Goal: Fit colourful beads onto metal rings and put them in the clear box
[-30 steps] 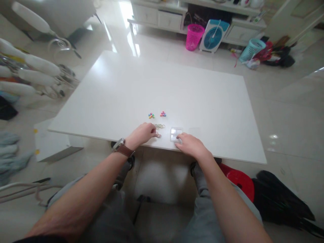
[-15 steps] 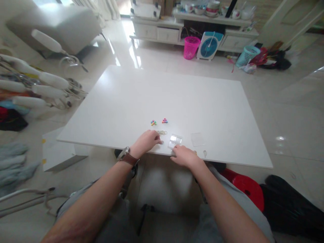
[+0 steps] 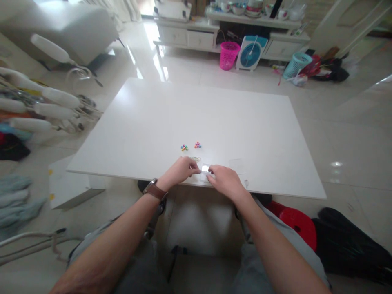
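Note:
A small clear box (image 3: 205,168) lies near the front edge of the white table (image 3: 202,118). My left hand (image 3: 183,169), with a watch on the wrist, is pinched at the box's left side; what its fingertips hold is too small to tell. Against the box's right side rests my right hand (image 3: 224,178), fingers bent onto it. Small rings (image 3: 196,159) lie just beyond my left fingers. Two heaps of coloured beads, one multicoloured (image 3: 184,148) and one pinkish (image 3: 197,145), sit farther back. A flat clear lid (image 3: 236,165) and a small metallic piece (image 3: 246,183) are to the right.
A red stool (image 3: 298,224) stands below the table's front right. On the floor beyond the table are a pink basket (image 3: 229,56), a blue fan (image 3: 251,53) and a light blue basket (image 3: 297,65). White padded bars (image 3: 58,98) are at the left.
My left hand has moved right to the clear box, its fingertips now beside it. My right hand has shifted slightly up over the box's right side. The view has shifted a little.

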Demonstrator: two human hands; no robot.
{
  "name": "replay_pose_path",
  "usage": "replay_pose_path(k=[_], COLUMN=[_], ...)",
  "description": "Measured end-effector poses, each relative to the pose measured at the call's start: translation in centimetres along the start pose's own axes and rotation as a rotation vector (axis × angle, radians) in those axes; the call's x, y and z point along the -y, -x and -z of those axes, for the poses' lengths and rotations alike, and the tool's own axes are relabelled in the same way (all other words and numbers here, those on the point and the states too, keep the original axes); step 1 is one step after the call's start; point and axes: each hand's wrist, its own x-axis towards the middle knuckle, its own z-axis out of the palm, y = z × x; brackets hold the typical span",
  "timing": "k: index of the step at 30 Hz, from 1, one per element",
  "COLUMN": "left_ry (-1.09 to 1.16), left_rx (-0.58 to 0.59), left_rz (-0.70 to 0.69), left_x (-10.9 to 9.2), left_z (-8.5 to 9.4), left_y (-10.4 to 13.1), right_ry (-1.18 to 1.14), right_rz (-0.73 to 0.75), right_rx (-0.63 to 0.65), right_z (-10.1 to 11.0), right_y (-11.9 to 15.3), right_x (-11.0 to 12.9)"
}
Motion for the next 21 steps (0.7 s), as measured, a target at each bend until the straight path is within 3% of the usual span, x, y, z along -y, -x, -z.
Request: replay_pose_path(k=[21], left_ry=[0.289], left_rx=[0.006], left_rz=[-0.006], left_x=[-0.27], left_z=[-0.33], left_y=[-0.11], right_ry=[-0.163], right_rz=[0.019], right_rx=[-0.162], right_z=[0.0], right_y=[-0.46], right_x=[0.79])
